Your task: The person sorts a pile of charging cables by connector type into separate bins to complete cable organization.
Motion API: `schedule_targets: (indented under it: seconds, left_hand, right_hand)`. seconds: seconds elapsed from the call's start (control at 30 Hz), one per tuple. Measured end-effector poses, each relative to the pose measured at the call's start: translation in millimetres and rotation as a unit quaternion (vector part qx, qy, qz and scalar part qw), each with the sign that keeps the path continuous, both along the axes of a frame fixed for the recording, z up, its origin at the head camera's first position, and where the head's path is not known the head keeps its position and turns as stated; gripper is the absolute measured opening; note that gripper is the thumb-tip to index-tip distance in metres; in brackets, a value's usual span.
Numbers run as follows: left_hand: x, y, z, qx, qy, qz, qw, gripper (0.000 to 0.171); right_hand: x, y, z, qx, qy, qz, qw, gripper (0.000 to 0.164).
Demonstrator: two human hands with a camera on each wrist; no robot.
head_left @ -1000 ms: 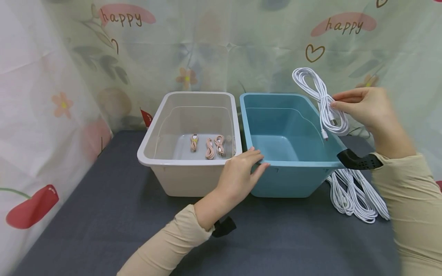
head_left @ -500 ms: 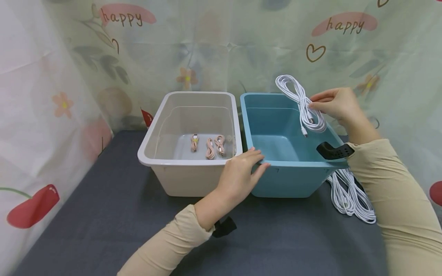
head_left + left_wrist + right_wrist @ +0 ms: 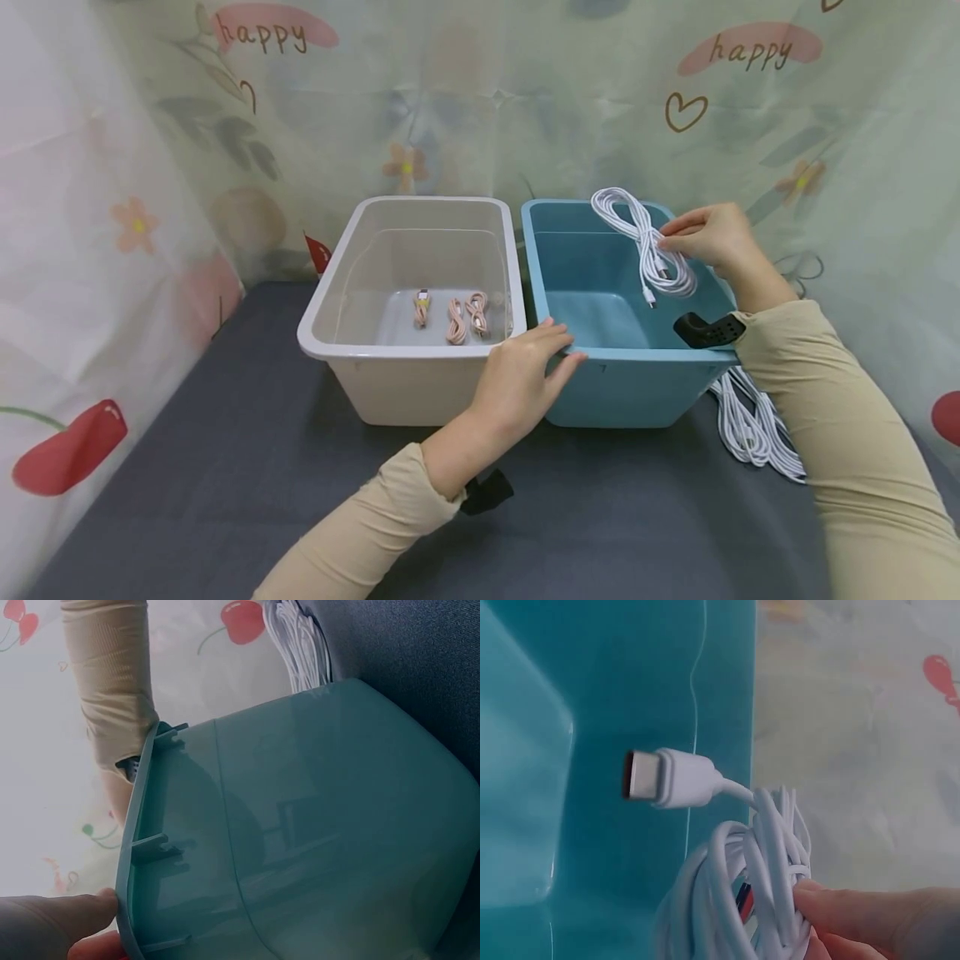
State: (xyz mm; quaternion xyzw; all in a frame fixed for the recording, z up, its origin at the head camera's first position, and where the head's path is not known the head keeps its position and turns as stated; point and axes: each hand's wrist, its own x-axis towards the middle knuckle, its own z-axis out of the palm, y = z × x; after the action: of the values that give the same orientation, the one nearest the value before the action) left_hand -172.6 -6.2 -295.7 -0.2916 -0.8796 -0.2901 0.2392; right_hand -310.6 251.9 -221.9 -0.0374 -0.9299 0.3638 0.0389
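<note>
My right hand pinches a coiled white charging cable over the right part of the blue bin. The cable's metal plug points out from the coil in the right wrist view, with the bin's wall behind it. My left hand holds the blue bin's front rim near its left corner; the left wrist view shows the thumb against the rim. More coiled white cables lie on the table right of the blue bin, partly hidden by the right sleeve.
Left of the blue bin stands a light grey bin, with three small pink cables on its floor. Both bins rest on a dark cloth-covered table. A printed curtain hangs behind and at the sides.
The right hand has carried the white cable leftward and slightly down, from the blue bin's right edge to over its opening. The left hand has stayed at the rim.
</note>
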Motion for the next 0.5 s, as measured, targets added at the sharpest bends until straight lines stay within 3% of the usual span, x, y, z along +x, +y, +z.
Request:
schedule_targets:
  seconds: [0.5]
  left_hand:
    - [0.0, 0.3, 0.3, 0.002, 0.006, 0.004, 1.0000, 0.027]
  right_hand:
    - [-6.8, 4.9, -8.9, 0.002, -0.012, -0.010, 1.000, 0.039]
